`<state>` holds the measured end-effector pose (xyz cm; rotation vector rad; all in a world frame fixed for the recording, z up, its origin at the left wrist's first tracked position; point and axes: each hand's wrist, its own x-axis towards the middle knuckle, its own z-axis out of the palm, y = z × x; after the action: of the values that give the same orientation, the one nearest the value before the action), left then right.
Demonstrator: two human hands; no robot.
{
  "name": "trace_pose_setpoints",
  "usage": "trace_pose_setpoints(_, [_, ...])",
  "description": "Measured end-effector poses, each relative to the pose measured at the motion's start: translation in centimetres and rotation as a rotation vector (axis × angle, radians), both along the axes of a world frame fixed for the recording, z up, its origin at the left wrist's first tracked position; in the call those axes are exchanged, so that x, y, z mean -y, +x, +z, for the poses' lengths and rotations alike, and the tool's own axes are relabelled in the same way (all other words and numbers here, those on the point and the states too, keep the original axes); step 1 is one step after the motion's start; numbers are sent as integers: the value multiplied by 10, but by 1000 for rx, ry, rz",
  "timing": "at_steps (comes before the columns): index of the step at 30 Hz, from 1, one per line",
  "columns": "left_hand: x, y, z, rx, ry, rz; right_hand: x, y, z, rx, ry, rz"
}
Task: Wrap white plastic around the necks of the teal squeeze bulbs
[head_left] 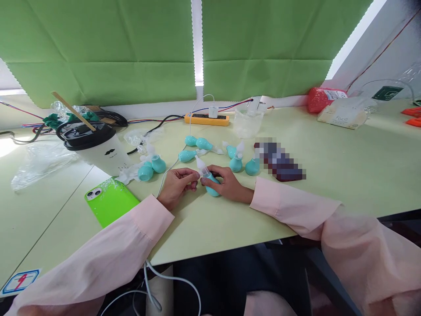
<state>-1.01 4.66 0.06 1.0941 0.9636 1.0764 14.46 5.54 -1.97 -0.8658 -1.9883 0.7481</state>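
My right hand (228, 183) is wrapped round a teal bulb syringe (213, 191), which leans on the table with its clear-white nozzle pointing up and to the left. Close beside that nozzle is my left hand (177, 185), its thumb and fingertips pinched together. Whatever may be between those fingertips is too small to make out. Beyond my hands lie several more teal bulb syringes: a pair (158, 163) on the left, a group (187, 156) in the middle, and others (236, 164) on the right, some upright and some on their sides.
A green phone (112, 202) lies by my left forearm, with a lidded cup (101, 153) behind it. A blurred-out dark device (281, 162) is to the right. Farther back are a yellow power strip (205, 120), a translucent tub (247, 125) and a tissue pack (344, 115).
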Motion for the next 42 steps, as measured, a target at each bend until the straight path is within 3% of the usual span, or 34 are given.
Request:
trace_pose_setpoints(5, [-1,-2,-2,20,32,11,3,1,4,-55,-85,52])
trace_pose_setpoints(10, [0,-4,-7,-39,173,59,2,2,5,-102,-133,110])
trace_pose_setpoints(13, [2,-2,-9,-189,371,90,2,2,5,-129,-156,125])
trace_pose_setpoints(19, [5,-1,-11,-565,1032,298,2,3,5,-95,-218,123])
trace_pose_setpoints(26, [-1,-6,-7,-766,1320,361,3,2,5,-59,-197,101])
trace_pose_setpoints(29, [-5,-12,-3,-937,1492,340,2,2,4,-50,-170,69])
trace_pose_setpoints(33, [-4,-17,4,-1157,1624,217,2,1,3,-53,-138,65])
trace_pose_setpoints(42, [3,-16,17,-1248,1861,84,4,1,4,-33,-43,80])
